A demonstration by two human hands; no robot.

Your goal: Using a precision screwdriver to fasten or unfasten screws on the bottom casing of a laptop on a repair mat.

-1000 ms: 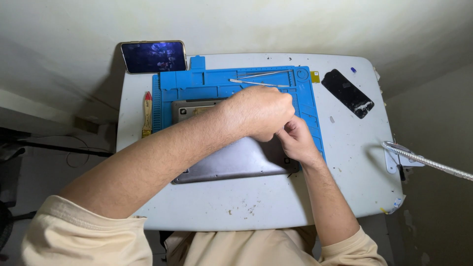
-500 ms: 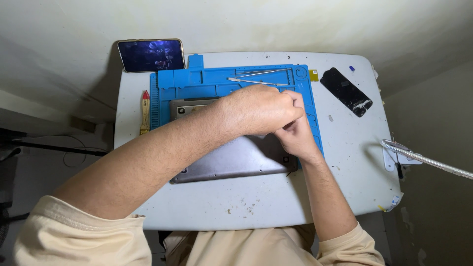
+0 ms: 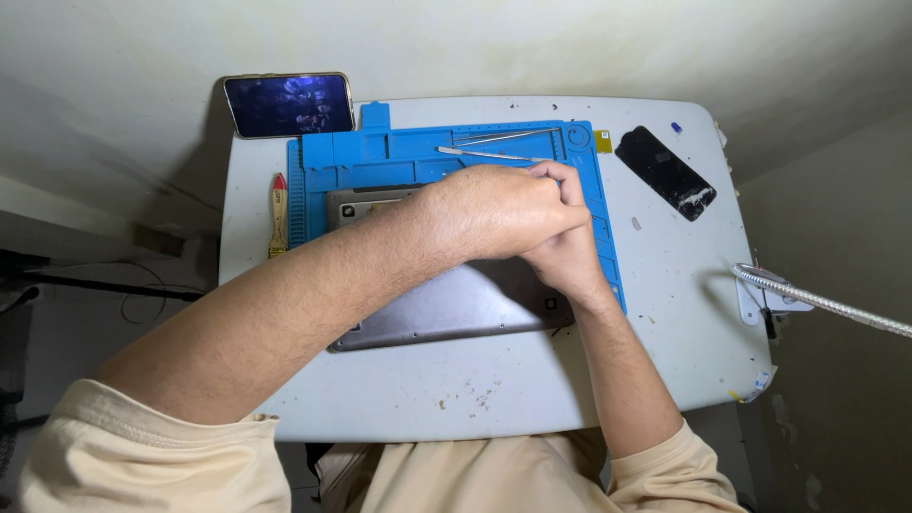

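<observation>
Covering white table (image 3: 665,285): blue mat (image 3: 399,157).

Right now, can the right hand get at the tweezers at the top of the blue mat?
Probably yes. The right hand sits just below the tweezers, with only bare blue mat between them. The left hand lies over it and might have to lift first.

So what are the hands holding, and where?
Cannot be told. Both hands, left over right, bunch together above the grey tablet on the blue mat, hiding any grip.
</observation>
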